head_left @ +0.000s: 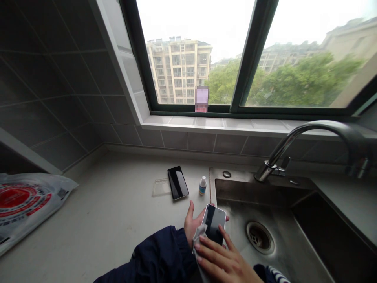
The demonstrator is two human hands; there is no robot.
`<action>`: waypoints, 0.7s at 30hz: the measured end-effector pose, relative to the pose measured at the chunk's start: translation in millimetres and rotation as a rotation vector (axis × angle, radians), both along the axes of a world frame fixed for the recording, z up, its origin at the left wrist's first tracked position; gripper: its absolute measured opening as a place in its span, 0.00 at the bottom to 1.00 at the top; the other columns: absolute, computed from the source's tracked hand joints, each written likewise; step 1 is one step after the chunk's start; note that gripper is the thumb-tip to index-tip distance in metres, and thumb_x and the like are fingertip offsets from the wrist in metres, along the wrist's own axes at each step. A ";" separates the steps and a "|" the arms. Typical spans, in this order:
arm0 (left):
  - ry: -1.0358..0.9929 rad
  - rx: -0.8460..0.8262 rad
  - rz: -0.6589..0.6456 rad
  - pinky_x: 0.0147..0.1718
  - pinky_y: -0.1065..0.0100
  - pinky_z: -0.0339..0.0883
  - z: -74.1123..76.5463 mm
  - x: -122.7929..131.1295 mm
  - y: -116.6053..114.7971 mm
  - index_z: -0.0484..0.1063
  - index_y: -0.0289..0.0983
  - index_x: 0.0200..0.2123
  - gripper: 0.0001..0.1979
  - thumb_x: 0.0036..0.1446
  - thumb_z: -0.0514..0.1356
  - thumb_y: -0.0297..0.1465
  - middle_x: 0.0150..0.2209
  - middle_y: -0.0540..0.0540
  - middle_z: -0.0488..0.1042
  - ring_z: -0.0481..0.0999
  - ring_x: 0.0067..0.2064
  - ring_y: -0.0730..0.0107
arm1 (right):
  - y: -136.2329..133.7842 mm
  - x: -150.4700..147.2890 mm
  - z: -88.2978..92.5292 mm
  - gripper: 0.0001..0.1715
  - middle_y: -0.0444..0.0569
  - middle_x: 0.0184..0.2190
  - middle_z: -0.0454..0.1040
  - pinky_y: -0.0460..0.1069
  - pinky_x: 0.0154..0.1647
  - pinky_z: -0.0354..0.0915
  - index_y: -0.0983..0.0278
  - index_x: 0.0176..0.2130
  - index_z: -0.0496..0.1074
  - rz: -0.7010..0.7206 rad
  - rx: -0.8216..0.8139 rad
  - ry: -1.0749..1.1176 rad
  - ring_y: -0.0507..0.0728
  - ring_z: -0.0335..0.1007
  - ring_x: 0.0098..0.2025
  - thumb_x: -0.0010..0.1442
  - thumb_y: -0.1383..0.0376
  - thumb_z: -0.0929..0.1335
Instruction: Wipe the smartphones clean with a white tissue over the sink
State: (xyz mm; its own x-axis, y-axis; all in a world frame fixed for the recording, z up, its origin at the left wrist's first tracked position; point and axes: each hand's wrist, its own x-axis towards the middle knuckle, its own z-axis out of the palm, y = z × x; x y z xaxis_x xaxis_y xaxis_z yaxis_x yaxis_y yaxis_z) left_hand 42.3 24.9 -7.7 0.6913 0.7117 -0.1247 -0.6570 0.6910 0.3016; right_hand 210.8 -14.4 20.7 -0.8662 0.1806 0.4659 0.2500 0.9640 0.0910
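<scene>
The phone (218,217) is slim and round-cornered, its glossy dark screen crossed by a paler reflection inside a light rim. It lies in the left hand (193,225), which grasps it from beneath with the thumb raised clear, while the right hand (225,260), above, holds a crumpled whitish cloth (199,235) against its near end.

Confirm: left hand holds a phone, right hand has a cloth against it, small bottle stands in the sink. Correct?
No: the small bottle stands on the counter beside the sink, as the head view shows. The left hand does hold the phone, and the right hand has the cloth against it.
</scene>
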 end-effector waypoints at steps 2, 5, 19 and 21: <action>-0.017 -0.013 -0.036 0.43 0.50 0.65 -1.7 -1.0 0.8 0.47 0.44 0.66 0.44 0.54 0.41 0.63 0.61 0.32 0.65 0.77 0.46 0.47 | -1.7 -2.3 3.0 0.19 0.51 0.55 0.73 0.68 0.68 0.27 0.67 0.53 0.72 0.009 -0.015 0.011 0.61 0.62 0.63 0.69 0.59 0.63; -0.048 -0.027 -0.035 0.44 0.48 0.64 -6.1 -0.8 1.9 0.41 0.47 0.67 0.45 0.53 0.40 0.63 0.63 0.33 0.61 0.76 0.47 0.46 | -3.6 -3.6 6.4 0.16 0.51 0.54 0.74 0.67 0.68 0.29 0.68 0.52 0.72 0.015 -0.039 0.024 0.59 0.63 0.62 0.70 0.65 0.62; -0.022 -0.026 -0.008 0.41 0.52 0.67 -4.1 0.6 1.9 0.54 0.40 0.63 0.43 0.54 0.41 0.63 0.62 0.30 0.63 0.78 0.45 0.47 | -4.4 -4.8 6.7 0.17 0.48 0.56 0.72 0.63 0.69 0.30 0.67 0.54 0.71 0.040 -0.060 -0.008 0.57 0.61 0.63 0.71 0.69 0.60; -0.009 -0.037 0.009 0.39 0.53 0.68 -2.5 1.2 1.3 0.55 0.40 0.62 0.43 0.53 0.42 0.63 0.61 0.30 0.64 0.78 0.45 0.47 | -4.4 -5.3 6.8 0.17 0.48 0.56 0.72 0.63 0.69 0.29 0.67 0.55 0.70 0.030 -0.054 -0.021 0.57 0.61 0.64 0.71 0.70 0.59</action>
State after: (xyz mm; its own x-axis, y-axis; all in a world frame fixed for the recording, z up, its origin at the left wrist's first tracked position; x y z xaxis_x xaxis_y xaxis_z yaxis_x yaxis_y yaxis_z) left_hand 43.5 26.2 -10.1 0.6863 0.7128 -0.1448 -0.6656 0.6957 0.2701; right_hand 205.5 -18.9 27.5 -0.8809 0.1787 0.4382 0.2196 0.9746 0.0439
